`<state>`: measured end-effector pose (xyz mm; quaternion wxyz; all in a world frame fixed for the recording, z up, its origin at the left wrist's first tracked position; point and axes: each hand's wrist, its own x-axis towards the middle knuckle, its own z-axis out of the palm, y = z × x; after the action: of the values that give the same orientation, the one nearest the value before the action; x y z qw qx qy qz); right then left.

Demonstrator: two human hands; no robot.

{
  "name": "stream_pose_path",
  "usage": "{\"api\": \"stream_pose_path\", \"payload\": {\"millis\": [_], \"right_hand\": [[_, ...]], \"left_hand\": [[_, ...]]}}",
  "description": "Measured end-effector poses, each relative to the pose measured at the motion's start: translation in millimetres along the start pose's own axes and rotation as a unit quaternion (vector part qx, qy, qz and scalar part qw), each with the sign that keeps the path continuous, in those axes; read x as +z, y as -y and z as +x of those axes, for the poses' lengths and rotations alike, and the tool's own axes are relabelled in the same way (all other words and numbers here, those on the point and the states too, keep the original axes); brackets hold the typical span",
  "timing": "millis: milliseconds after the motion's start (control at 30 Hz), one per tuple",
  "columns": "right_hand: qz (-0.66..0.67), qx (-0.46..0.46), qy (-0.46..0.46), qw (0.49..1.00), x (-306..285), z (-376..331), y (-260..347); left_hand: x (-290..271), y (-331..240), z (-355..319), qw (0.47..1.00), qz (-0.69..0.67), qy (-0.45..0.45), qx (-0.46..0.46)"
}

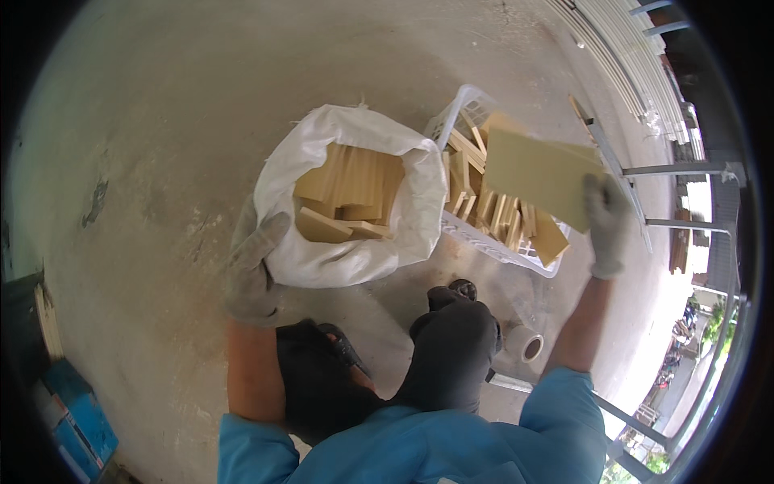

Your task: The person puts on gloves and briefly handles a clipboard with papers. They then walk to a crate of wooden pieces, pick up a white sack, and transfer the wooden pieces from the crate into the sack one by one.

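Observation:
My left hand [260, 266], in a grey work glove, grips the left side of a white woven sack [347, 264], its thumb over the rolled rim. Several flat tan board pieces [351, 181] stand and lie inside the sack's wide mouth. On the right, my gloved right hand [605, 218] holds a thin rectangular tan board [536, 165] by its right end. The board is raised above a white plastic crate [463, 103] and hides part of it. More board offcuts [504, 218] fill the crate, some on edge.
A white pipe piece [526, 345] lies on the concrete floor [161, 121] near my right foot [461, 289]. Metal rails [677, 169] run along the right side. Long pale strips [621, 68] are stacked at the far right. A blue box [85, 419] sits lower left.

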<state>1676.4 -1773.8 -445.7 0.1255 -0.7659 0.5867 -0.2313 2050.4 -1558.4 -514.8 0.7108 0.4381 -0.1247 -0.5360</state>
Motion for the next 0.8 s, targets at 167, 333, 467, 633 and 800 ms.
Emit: {"api": "stream_pose_path", "payload": {"millis": [167, 333, 467, 633, 800], "right_hand": [[0.220, -0.071, 0.061, 0.971, 13, -9, 64], [0.197, -0.152, 0.302, 0.920, 106, -25, 103], [0.128, -0.311, 0.254, 0.907, 177, -39, 124], [0.055, -0.196, 0.354, 0.913, 166, -4, 118], [0.031, -0.363, 0.409, 0.837, 167, -41, 152]], "left_hand": [[-3, 0, 2, 1.000, 0.002, 0.021, 0.009], [-2, 0, -1, 0.996, 0.053, 0.062, 0.042], [1, 1, -8, 0.997, 0.076, 0.009, 0.018], [-7, -5, -7, 1.000, 0.010, 0.017, 0.008], [-4, 4, -6, 0.998, 0.063, 0.019, -0.001]]}}
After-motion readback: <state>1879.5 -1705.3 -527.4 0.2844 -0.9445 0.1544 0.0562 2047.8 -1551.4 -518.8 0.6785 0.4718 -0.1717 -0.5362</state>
